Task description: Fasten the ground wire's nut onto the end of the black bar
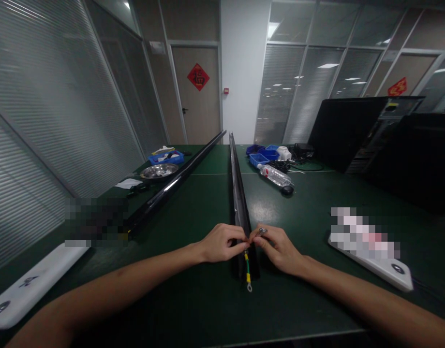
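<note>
A long black metal channel (239,188) runs away from me down the middle of the green table (298,299). Over its near end my left hand (222,242) and my right hand (279,247) meet, fingertips pinched together. Just under the left fingertips hangs a short green-yellow ground wire (247,267), its lower ring terminal toward me; its upper end is at the left thumb and finger. A small shiny metal piece (262,231) shows at my right fingers; whether it is held or worn I cannot tell. What the right fingertips pinch is hidden.
A second black channel (171,186) lies slanted at left. Behind it are a metal bowl (159,171) and a blue tray (166,158). At right are blue bins (259,159), a plastic bottle (276,176), a white device (375,261) and large black equipment (353,130). Another white device (37,285) is near left.
</note>
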Demonstrator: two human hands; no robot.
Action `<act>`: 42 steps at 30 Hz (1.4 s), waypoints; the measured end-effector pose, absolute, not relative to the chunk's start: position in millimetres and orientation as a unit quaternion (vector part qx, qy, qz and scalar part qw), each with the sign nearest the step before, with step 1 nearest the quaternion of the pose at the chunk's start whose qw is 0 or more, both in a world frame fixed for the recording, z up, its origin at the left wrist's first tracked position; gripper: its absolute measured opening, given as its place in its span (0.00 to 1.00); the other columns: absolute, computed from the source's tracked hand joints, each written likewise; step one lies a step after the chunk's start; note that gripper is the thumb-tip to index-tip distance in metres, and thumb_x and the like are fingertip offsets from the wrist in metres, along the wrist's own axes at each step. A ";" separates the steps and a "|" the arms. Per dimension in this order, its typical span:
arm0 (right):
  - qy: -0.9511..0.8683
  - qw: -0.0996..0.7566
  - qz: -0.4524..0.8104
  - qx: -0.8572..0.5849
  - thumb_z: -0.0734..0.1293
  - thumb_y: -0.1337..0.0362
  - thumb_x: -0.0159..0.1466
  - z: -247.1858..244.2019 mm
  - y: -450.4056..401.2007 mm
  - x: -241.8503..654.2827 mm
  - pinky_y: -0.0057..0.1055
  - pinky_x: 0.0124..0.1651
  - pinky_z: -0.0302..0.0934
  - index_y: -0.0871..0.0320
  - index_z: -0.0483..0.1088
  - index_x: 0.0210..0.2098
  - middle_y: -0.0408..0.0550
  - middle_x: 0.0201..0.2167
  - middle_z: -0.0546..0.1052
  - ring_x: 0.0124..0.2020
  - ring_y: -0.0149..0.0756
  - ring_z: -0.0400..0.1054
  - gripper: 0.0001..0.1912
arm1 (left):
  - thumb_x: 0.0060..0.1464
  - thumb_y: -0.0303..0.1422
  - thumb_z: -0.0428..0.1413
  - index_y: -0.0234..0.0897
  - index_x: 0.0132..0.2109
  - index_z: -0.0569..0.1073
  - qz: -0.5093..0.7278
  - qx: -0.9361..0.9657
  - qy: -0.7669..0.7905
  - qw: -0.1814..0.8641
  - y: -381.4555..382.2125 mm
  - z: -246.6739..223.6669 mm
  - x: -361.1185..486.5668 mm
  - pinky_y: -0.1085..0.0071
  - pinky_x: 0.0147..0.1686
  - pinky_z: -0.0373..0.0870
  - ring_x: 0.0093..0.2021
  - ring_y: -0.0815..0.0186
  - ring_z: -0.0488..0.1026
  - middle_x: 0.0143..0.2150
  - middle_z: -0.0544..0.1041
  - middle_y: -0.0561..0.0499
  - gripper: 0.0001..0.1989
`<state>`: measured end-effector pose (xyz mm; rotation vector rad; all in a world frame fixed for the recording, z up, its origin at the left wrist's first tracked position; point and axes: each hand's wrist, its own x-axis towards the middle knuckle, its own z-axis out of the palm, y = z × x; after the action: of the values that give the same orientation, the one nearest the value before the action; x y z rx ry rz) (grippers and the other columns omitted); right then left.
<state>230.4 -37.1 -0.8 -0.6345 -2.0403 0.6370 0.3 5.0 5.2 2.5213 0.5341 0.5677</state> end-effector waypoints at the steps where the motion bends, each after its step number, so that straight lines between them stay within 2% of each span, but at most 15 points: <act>1: -0.822 0.439 0.257 -0.256 0.60 0.61 0.77 -0.6 -37.3 230.3 0.32 0.41 0.68 0.58 0.76 0.41 0.49 0.34 0.78 0.35 0.37 0.74 0.14 | 0.69 0.34 0.53 0.33 0.38 0.75 0.209 0.925 0.195 0.249 4.9 5.5 0.2 0.75 0.30 0.59 0.28 0.72 0.65 0.34 0.72 0.53 0.12; 9: -0.816 0.431 0.245 -0.299 0.63 0.61 0.75 -2.1 -38.8 229.0 0.31 0.39 0.66 0.59 0.75 0.40 0.47 0.33 0.78 0.33 0.36 0.73 0.12 | 0.70 0.32 0.51 0.33 0.35 0.73 0.212 0.930 0.197 0.229 5.6 2.1 0.8 0.75 0.32 0.59 0.29 0.71 0.66 0.32 0.70 0.54 0.13; 23: -0.819 0.433 0.253 -0.277 0.62 0.64 0.75 -3.7 -36.8 231.2 0.31 0.42 0.67 0.58 0.76 0.42 0.48 0.35 0.78 0.36 0.36 0.74 0.10 | 0.69 0.33 0.52 0.33 0.36 0.74 0.211 0.926 0.201 0.240 4.8 3.3 0.6 0.76 0.31 0.60 0.28 0.71 0.66 0.33 0.71 0.53 0.13; 30: -0.812 0.433 0.250 -0.301 0.64 0.64 0.74 -5.7 -38.6 229.8 0.29 0.37 0.64 0.59 0.76 0.41 0.45 0.32 0.77 0.31 0.34 0.72 0.09 | 0.71 0.33 0.51 0.33 0.36 0.74 0.209 0.928 0.195 0.237 4.8 4.4 1.5 0.76 0.31 0.61 0.29 0.71 0.67 0.32 0.71 0.53 0.14; 42: -0.820 0.437 0.242 -0.279 0.61 0.63 0.76 -2.0 -37.9 229.5 0.30 0.39 0.66 0.58 0.75 0.39 0.47 0.33 0.78 0.33 0.35 0.73 0.12 | 0.68 0.33 0.53 0.33 0.36 0.74 0.216 0.926 0.200 0.235 5.2 2.5 0.9 0.76 0.30 0.59 0.28 0.72 0.66 0.31 0.70 0.54 0.11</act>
<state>229.5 -37.9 -2.0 -0.6949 -2.0389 0.6028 0.9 5.2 2.5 2.5422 0.5486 0.5939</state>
